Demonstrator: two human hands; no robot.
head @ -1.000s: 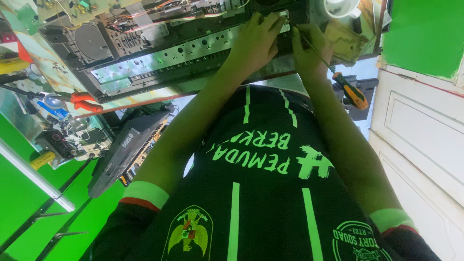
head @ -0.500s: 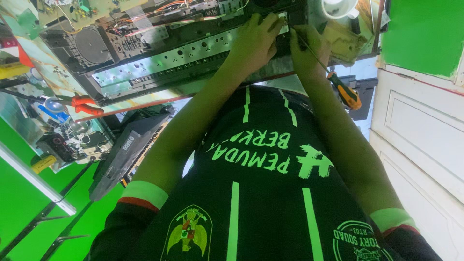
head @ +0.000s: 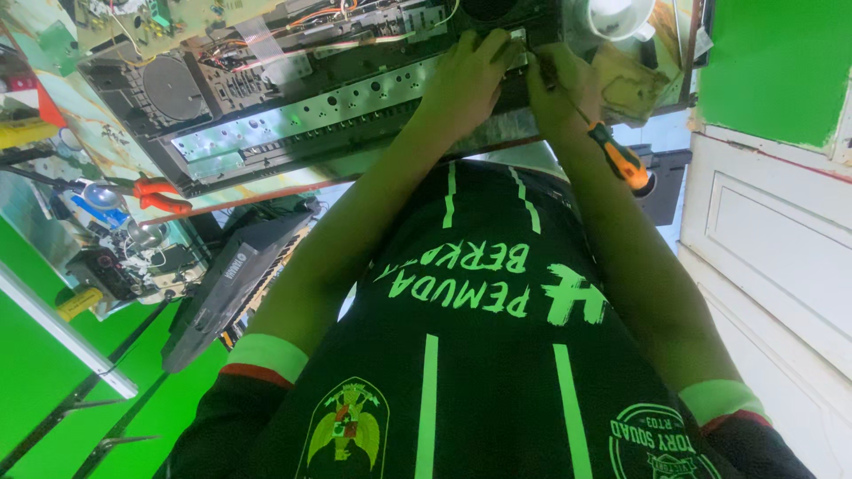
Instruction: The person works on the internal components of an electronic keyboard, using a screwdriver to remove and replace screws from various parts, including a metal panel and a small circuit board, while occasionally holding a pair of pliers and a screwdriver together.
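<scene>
My right hand [head: 559, 84] was closed around the orange-handled screwdriver [head: 612, 155], its tip at the opened electronic unit [head: 302, 124] on the table [head: 62, 106]; my left hand [head: 466, 75] lay curled on the chassis, holding nothing (apparently). I judged the tip might slip onto nearby wiring.

My workbench [head: 106, 133] has a worn, patterned top with a reddish front edge; on it lies an opened electronic chassis [head: 293, 106] with a long perforated metal strip and loose wiring; a bare circuit board [head: 160, 18] sits at the far side; red-handled pliers [head: 155, 193] rest near the edge beside a yellow-handled tool [head: 27, 133]; a white cup [head: 621, 16] stands at the other end.
</scene>
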